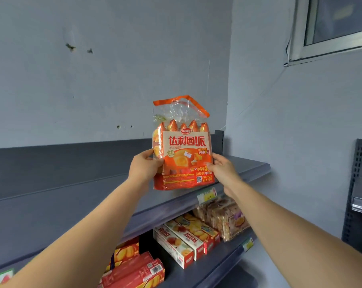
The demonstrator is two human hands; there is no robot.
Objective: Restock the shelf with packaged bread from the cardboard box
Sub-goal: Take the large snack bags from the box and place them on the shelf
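An orange bag of packaged bread [183, 154] with red Chinese print and a clear top stands upright over the grey top shelf [76, 196]. My left hand [143, 166] grips its left edge. Its right edge is held by my right hand [222, 168]. The bag's bottom edge sits at the shelf's front part, near the right end. The cardboard box is out of view.
The shelf below holds red and white boxes [182, 244], clear bags of cakes [223, 217] and red packs [134, 269]. Price tags [207, 195] hang on the shelf lip. A grey wall stands behind, a second rack [356, 194] at right, a window [338, 23] above.
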